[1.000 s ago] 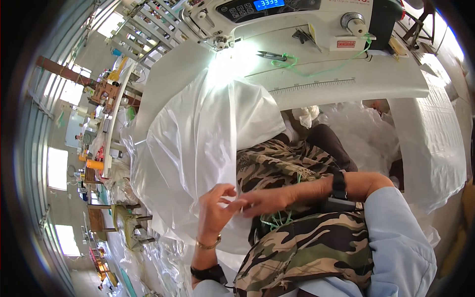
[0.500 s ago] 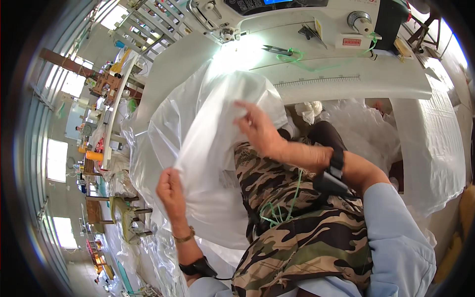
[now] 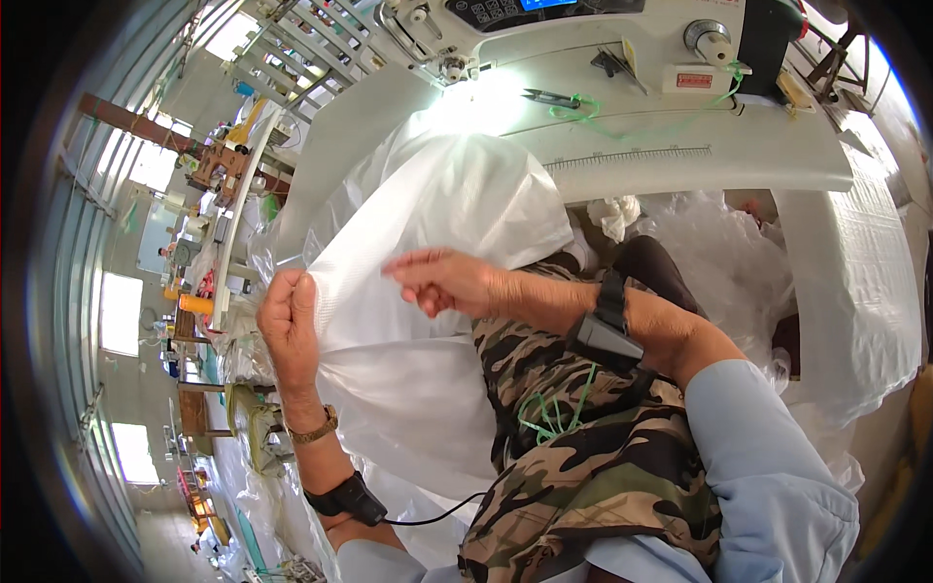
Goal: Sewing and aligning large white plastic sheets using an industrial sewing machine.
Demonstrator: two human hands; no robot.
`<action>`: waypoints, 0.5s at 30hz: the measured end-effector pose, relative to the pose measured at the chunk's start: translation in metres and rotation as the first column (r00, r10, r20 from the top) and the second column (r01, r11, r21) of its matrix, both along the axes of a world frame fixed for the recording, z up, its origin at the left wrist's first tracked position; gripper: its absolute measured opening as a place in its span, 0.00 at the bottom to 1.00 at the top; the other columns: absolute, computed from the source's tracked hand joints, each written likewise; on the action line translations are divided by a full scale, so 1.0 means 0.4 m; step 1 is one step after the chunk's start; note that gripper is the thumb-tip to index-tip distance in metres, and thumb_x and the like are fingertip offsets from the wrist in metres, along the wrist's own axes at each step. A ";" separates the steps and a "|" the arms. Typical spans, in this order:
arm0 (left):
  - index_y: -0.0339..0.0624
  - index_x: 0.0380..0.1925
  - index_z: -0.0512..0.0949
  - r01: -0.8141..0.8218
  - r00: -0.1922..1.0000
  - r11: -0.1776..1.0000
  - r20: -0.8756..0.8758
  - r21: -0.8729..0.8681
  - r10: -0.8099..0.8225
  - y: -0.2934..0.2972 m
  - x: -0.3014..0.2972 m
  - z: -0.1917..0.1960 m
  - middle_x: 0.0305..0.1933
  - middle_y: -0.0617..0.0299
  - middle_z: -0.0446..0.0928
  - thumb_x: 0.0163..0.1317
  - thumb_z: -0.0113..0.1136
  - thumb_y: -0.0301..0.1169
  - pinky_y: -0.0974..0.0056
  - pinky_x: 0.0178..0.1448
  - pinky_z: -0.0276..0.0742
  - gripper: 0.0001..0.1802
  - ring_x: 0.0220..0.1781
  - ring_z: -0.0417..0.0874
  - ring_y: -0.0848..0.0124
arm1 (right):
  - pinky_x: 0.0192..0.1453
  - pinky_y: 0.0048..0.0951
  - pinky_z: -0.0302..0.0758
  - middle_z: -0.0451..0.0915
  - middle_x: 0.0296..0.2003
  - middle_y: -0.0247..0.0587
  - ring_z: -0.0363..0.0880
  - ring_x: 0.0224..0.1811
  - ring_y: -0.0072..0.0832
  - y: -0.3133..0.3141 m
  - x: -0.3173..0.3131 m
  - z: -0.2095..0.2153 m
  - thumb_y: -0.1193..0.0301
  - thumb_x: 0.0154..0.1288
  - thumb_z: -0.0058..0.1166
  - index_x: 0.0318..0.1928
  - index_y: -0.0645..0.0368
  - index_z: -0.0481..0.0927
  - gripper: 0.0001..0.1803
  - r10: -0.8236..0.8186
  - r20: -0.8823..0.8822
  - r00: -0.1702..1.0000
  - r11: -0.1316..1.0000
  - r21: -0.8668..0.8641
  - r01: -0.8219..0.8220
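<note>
White woven sheeting runs from under the lit head of a sewing machine down over my lap. My left hand is closed on its left edge, thumb up, holding a folded strip taut toward the needle. Over the middle of the sheeting is my right hand, fingers loosely stretched to the left and nothing in them. Whether those fingertips touch the cloth I cannot tell. The needle area is washed out by the lamp's glare.
Dark thread snips and green thread lie on the machine bed, beside a printed ruler scale. Clear plastic film heaps below the table's right part. More sheeting hangs at the far right. Green thread lies on my camouflage apron.
My left hand has moved left and slightly up, drawing the sheeting's edge along and tightening the strip. My right hand has come down and left over the cloth.
</note>
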State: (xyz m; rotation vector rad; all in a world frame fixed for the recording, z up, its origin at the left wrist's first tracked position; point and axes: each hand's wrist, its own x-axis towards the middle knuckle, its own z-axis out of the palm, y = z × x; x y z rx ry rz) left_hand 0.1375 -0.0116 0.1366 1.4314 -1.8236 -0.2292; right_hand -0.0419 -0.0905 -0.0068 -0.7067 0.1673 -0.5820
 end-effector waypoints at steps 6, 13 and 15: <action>0.36 0.31 0.73 -0.047 0.995 0.998 0.093 0.032 0.044 0.027 0.020 -0.030 0.26 0.71 0.68 0.72 0.51 0.30 0.75 0.35 0.62 0.10 0.31 0.63 0.83 | 0.36 0.20 0.75 0.78 0.29 0.29 0.78 0.30 0.18 0.113 -0.019 -0.044 0.66 0.69 0.51 0.40 0.60 0.79 0.10 -0.064 -0.198 0.978 0.916 -0.400 -0.021; 0.36 0.30 0.74 -0.020 1.000 0.999 0.004 0.041 0.020 0.029 -0.022 -0.033 0.21 0.73 0.67 0.71 0.53 0.29 0.73 0.27 0.58 0.10 0.24 0.61 0.83 | 0.38 0.24 0.71 0.76 0.36 0.35 0.74 0.36 0.21 0.102 0.052 -0.015 0.52 0.61 0.61 0.44 0.62 0.77 0.25 -0.345 -0.391 0.853 0.938 -0.162 0.305; 0.36 0.31 0.74 -0.012 1.000 0.995 0.019 0.102 0.010 0.029 -0.041 -0.029 0.23 0.74 0.69 0.71 0.53 0.29 0.73 0.29 0.60 0.10 0.25 0.63 0.83 | 0.37 0.24 0.69 0.76 0.35 0.33 0.73 0.35 0.20 0.101 0.076 -0.053 0.53 0.61 0.62 0.44 0.62 0.77 0.24 -0.326 -0.348 0.879 0.945 -0.156 0.289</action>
